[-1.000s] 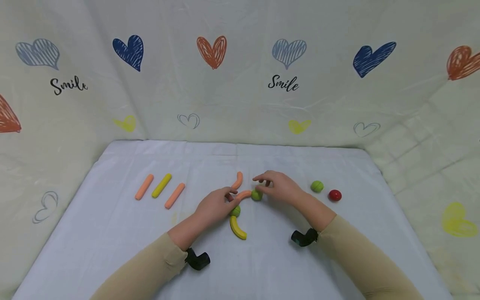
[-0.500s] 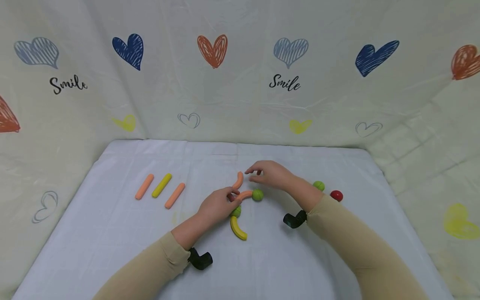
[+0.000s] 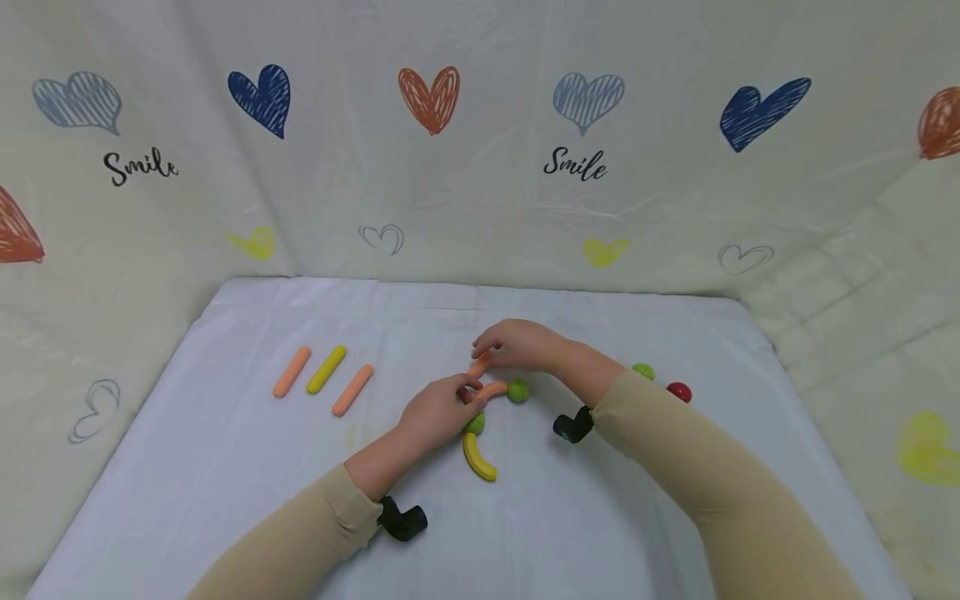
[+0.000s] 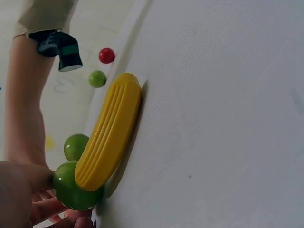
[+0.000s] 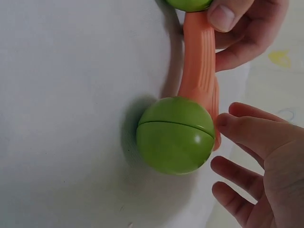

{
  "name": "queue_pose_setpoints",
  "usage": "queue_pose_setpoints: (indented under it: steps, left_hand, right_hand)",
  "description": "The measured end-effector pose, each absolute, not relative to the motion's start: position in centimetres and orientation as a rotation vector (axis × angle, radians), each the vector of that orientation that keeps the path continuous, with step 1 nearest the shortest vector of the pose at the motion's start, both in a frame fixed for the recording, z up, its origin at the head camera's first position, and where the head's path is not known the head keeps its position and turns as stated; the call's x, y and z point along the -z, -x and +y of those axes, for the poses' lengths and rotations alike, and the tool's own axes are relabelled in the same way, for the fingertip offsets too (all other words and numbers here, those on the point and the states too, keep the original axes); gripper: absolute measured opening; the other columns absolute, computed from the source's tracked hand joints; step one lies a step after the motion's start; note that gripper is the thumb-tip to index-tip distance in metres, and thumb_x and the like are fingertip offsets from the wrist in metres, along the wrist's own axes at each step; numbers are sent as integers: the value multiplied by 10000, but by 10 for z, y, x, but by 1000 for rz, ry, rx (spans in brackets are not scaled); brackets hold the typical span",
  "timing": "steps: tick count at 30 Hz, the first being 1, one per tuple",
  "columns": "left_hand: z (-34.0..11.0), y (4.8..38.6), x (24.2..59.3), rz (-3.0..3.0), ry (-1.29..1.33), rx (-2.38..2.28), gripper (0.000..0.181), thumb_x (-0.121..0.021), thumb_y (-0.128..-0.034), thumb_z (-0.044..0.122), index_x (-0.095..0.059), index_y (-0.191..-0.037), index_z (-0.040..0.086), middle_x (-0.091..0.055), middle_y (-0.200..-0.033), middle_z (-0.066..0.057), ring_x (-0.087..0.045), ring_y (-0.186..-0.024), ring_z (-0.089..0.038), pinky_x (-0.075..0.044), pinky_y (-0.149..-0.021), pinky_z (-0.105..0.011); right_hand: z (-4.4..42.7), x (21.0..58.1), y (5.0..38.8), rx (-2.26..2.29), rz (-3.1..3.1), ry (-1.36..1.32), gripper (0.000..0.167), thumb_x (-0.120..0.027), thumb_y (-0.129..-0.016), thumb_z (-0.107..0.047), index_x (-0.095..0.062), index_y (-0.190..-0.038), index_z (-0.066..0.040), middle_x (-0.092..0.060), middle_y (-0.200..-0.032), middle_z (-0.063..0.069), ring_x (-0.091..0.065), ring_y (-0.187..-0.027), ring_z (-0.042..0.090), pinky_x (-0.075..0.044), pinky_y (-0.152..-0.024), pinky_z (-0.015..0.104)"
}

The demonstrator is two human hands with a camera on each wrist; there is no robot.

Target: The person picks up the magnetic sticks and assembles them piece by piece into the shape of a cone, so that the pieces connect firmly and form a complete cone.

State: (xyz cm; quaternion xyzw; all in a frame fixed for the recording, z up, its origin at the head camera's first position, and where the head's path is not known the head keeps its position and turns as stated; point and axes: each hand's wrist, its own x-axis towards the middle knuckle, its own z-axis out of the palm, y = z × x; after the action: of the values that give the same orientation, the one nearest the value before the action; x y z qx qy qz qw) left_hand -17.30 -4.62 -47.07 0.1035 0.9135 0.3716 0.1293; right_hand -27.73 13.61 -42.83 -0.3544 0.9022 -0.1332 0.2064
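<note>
In the head view my left hand [image 3: 442, 410] grips the middle of a toy build of joined balls and curved sticks, hiding the joint. A green ball [image 4: 71, 192] by its thumb joins a yellow curved stick [image 3: 477, 458] pointing toward me. To the right, an orange curved stick [image 5: 197, 57] ends in another green ball [image 5: 175, 137]. My right hand [image 3: 517, 346] is over a second orange curved stick [image 3: 478, 367] at the far side. In the right wrist view its fingers are spread and relaxed, with the thumb tip beside that stick; contact is unclear.
Two straight orange sticks [image 3: 292, 372] [image 3: 352, 390] and a yellow straight stick [image 3: 326, 369] lie at the left. A loose green ball [image 3: 642, 370], partly covered by the right sleeve, and a red ball [image 3: 679, 392] lie at the right. White cloth [image 3: 225, 467] covers the table.
My right hand has moved from beside the right green ball, leftward and away from me, to the far orange curved stick. My left hand has stayed on the build.
</note>
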Motion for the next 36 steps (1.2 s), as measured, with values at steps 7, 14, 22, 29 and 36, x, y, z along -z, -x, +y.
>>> queue_pose_setpoints:
  steps: [7, 14, 22, 29, 36]
  left_hand:
    - [-45, 172, 470, 2634, -293, -1088, 370, -652, -962, 353, -634, -1291, 183, -652, -930, 58, -575, -750, -127, -475, -678, -320]
    - [-43, 173, 470, 2638, -287, -1092, 273, -643, -965, 357, -663, -1193, 207, -658, -927, 64, -584, -767, -123, -483, -686, -323]
    - [-43, 173, 469, 2642, -267, -1073, 282, -641, -964, 356, -667, -1197, 198, -657, -927, 59, -584, -782, -123, -487, -703, -326]
    - [-43, 173, 470, 2631, -244, -1084, 273, -642, -960, 360, -670, -1183, 205, -648, -909, 62, -576, -751, -130, -476, -675, -318]
    - [-44, 173, 470, 2621, -238, -1094, 284, -635, -962, 376, -671, -1191, 213, -647, -905, 73, -577, -744, -118, -474, -670, -317]
  right_hand:
    - [130, 434, 279, 261, 2503, 1056, 246, -668, -951, -142, -744, -1175, -212, -660, -1244, -52, -577, -1197, 148, -449, -1011, 345]
    - [131, 438, 280, 206, 2536, 1070, 230, -681, -940, -146, -751, -1148, -212, -649, -1119, -57, -588, -1053, 137, -477, -935, 327]
    - [134, 439, 280, 145, 2542, 1023, 231, -703, -926, -172, -731, -1150, -221, -609, -1002, -66, -558, -901, 125, -479, -859, 315]
    - [139, 441, 282, 199, 2562, 919, 238, -684, -946, -308, -722, -1170, -240, -627, -991, -102, -564, -895, 98, -480, -854, 300]
    - [154, 439, 280, 316, 2610, 872, 259, -674, -952, -318, -725, -1172, -190, -669, -1043, -58, -574, -928, 132, -481, -883, 342]
